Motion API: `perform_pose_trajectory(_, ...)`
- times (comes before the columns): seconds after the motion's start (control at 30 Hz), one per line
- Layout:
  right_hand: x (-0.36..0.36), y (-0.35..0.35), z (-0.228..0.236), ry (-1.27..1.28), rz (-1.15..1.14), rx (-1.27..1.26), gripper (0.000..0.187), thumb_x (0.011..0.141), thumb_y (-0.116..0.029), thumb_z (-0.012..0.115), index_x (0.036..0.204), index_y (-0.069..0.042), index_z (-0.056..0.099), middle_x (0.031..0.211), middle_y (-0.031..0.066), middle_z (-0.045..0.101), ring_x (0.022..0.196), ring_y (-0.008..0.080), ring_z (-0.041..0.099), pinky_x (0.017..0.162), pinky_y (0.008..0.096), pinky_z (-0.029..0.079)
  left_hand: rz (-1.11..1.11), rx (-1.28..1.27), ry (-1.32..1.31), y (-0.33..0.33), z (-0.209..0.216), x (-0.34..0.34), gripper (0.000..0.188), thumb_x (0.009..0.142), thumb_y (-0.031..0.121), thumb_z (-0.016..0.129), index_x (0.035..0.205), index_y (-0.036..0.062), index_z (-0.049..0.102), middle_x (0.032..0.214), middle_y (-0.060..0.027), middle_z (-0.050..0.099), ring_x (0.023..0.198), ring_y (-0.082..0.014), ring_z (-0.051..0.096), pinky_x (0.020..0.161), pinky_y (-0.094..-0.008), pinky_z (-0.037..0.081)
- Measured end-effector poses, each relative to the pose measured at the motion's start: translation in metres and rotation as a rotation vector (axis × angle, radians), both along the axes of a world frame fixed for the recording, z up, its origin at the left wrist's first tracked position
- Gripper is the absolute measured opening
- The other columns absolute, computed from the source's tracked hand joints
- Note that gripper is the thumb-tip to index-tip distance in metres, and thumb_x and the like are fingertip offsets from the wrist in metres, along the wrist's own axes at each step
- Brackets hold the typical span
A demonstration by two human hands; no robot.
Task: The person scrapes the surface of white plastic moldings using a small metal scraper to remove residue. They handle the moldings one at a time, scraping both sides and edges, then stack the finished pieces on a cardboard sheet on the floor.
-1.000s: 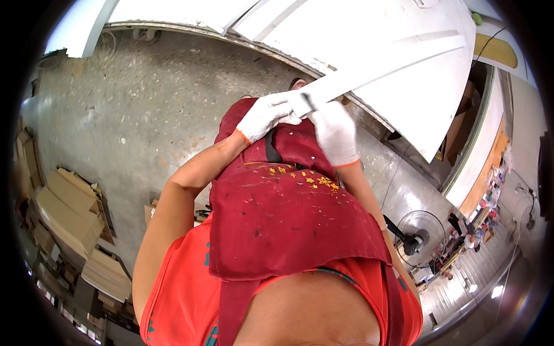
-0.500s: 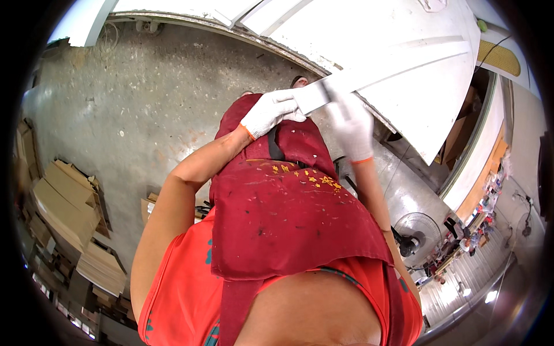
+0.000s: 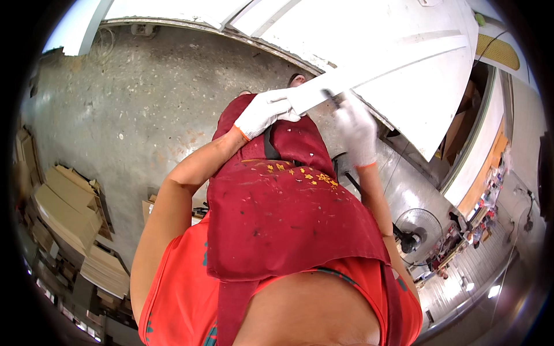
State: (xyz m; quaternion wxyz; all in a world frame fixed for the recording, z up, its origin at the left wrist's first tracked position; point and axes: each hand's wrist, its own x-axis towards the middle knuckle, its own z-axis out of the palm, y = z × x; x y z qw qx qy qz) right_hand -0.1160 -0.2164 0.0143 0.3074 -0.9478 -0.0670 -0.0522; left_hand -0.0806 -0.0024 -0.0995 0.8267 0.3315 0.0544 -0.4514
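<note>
Head view: the dark tool point(image 3: 330, 97), blurred, has been shifted along the white strip point(image 3: 375, 68), away from the left hand point(image 3: 264, 114); more of the strip's near end is thereby exposed, and the work is judged unfinished. That end is clamped in the left grip; the right hand point(image 3: 355, 128) appears closed around the tool, whose contact with the strip cannot be told. The long, flat, smooth strip is laid over the rough-edged white counter point(image 3: 418, 109). Both hands are covered by knitted gloves point(image 3: 258, 120) with orange cuffs point(image 3: 242, 134).
</note>
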Motion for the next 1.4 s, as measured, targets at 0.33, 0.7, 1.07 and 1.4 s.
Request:
perform_pose_trajectory(0.33,-0.002,-0.015,-0.05,0.094,-0.315,0.047,0.045,0.09,-0.008,0.052,0.135,-0.006,0.055,0.107,0.0181,0.067,0.087,0.028,0.066,0.079,0.034,0.052,0.011,0.001,0.017,-0.002,-0.005,-0.001,0.053,0.095,0.013,0.06,0.141,-0.0059,0.042,0.125,-0.0185,0.061,0.107,-0.0271,0.065,0.088,-0.0334,0.057)
perform_pose_trajectory(0.7,-0.015,0.008,-0.041,0.239,-0.248,-0.083,0.041,0.092,-0.013,0.052,0.131,-0.021,0.059,0.077,0.0128,0.06,0.071,0.0291,0.063,0.064,0.0399,0.052,-0.026,0.012,0.0,-0.003,-0.001,0.004,0.053,0.095,0.016,0.061,0.141,-0.005,0.043,0.125,-0.016,0.061,0.106,-0.024,0.064,0.087,-0.0314,0.056)
perform_pose_trajectory(1.07,-0.004,-0.003,-0.056,-0.057,-0.263,-0.15,0.038,0.092,-0.011,0.052,0.129,-0.014,0.061,0.075,0.0118,0.06,0.068,0.0287,0.061,0.063,0.0394,0.052,-0.035,0.046,0.011,-0.003,0.005,0.005,0.05,0.097,0.014,0.059,0.141,-0.0055,0.043,0.123,-0.0154,0.061,0.104,-0.023,0.064,0.088,-0.0311,0.055)
perform_pose_trajectory(1.4,-0.013,0.007,-0.05,0.085,-0.229,-0.192,0.04,0.092,-0.01,0.052,0.131,-0.017,0.06,0.069,0.0106,0.057,0.06,0.0274,0.06,0.056,0.0384,0.05,-0.04,0.015,0.021,0.0,-0.005,0.002,0.048,0.096,0.013,0.06,0.137,-0.008,0.047,0.122,-0.015,0.062,0.103,-0.0205,0.065,0.091,-0.032,0.055)
